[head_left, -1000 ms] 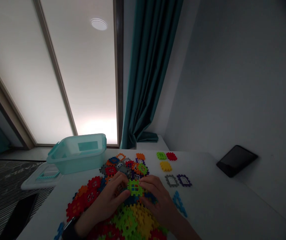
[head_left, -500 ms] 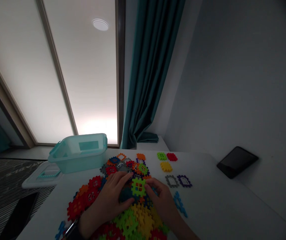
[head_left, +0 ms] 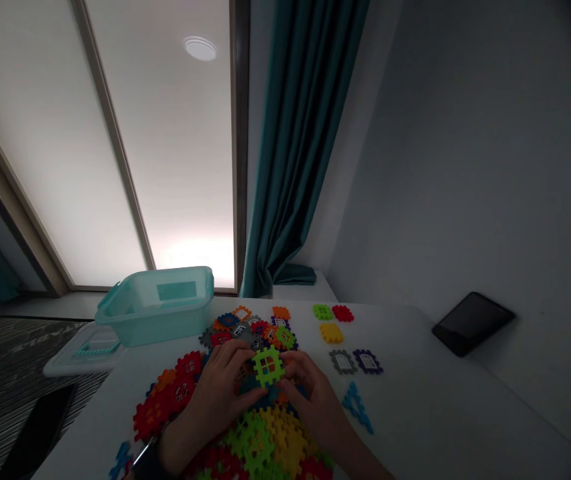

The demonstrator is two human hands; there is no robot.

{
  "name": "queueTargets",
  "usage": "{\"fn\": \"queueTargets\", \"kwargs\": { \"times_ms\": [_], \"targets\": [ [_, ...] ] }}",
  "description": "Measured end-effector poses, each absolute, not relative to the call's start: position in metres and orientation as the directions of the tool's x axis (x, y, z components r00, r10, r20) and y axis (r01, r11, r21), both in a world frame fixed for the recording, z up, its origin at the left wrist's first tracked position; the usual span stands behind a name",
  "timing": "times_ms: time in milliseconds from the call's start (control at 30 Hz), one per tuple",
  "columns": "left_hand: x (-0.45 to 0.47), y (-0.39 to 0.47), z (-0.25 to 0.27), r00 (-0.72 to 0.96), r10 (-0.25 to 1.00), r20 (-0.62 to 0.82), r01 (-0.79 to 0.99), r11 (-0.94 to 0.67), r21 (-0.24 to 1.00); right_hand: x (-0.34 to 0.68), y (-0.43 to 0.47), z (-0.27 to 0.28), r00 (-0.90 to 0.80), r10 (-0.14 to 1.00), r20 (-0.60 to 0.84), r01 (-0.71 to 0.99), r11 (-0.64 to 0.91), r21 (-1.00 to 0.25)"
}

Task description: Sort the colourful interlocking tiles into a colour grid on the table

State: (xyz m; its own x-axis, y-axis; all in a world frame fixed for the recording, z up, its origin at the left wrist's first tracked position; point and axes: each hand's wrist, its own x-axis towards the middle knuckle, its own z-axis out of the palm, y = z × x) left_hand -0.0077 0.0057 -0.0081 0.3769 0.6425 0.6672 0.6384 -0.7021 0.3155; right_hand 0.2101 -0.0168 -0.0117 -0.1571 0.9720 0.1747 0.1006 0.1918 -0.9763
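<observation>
A light green toothed plastic tile with a window cutout (head_left: 267,353) is held up between my two hands, above the pile. My left hand (head_left: 221,383) has its fingertips at the tile's left edge, with the thumb below near its lower corner. At the right edge, my right hand (head_left: 312,393) pinches the tile between thumb and curled fingers. Blue pieces show just below the tile; whether any is joined to it I cannot tell. Around and under both hands spreads a heap of toothed tiles, with yellow tiles (head_left: 288,440), green tiles (head_left: 255,443) and red tiles (head_left: 152,417).
A teal tub (head_left: 160,327) stands at the back left beside its lid (head_left: 68,363). On the right lie a yellow tile (head_left: 332,333), a grey window tile (head_left: 336,360), a purple window tile (head_left: 374,371) and a blue triangular piece (head_left: 360,412). A black tablet-like object (head_left: 472,323) is farther right.
The green window tile has moved slightly left and up, turning a little. My right hand has followed it leftward, and my left fingers now meet its left edge.
</observation>
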Motion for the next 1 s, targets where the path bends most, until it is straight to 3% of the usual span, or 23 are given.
{"fn": "queueTargets", "kwargs": {
  "times_ms": [267, 467, 567, 867, 1000],
  "targets": [
    [-0.007, 0.001, -0.006, 0.477, 0.607, 0.636, 0.621, -0.745, 0.245, 0.220, -0.010, -0.016, -0.117, 0.977, 0.177, 0.135, 0.192, -0.972],
    [-0.009, 0.001, -0.003, 0.564, 0.614, 0.552, 0.607, -0.762, 0.227, 0.226, -0.011, -0.009, -0.169, 0.955, 0.243, 0.270, 0.282, -0.921],
    [-0.007, 0.000, -0.003, 0.607, 0.596, 0.526, 0.596, -0.779, 0.196, 0.224, -0.013, -0.009, -0.189, 0.958, 0.217, 0.258, 0.261, -0.930],
    [-0.005, -0.001, 0.000, 0.579, 0.571, 0.582, 0.608, -0.778, 0.158, 0.217, -0.014, -0.014, -0.108, 0.964, 0.244, 0.236, 0.263, -0.935],
    [-0.009, 0.003, -0.005, 0.529, 0.589, 0.611, 0.615, -0.762, 0.203, 0.221, -0.016, -0.010, -0.148, 0.932, 0.331, 0.325, 0.362, -0.874]
  ]
}}
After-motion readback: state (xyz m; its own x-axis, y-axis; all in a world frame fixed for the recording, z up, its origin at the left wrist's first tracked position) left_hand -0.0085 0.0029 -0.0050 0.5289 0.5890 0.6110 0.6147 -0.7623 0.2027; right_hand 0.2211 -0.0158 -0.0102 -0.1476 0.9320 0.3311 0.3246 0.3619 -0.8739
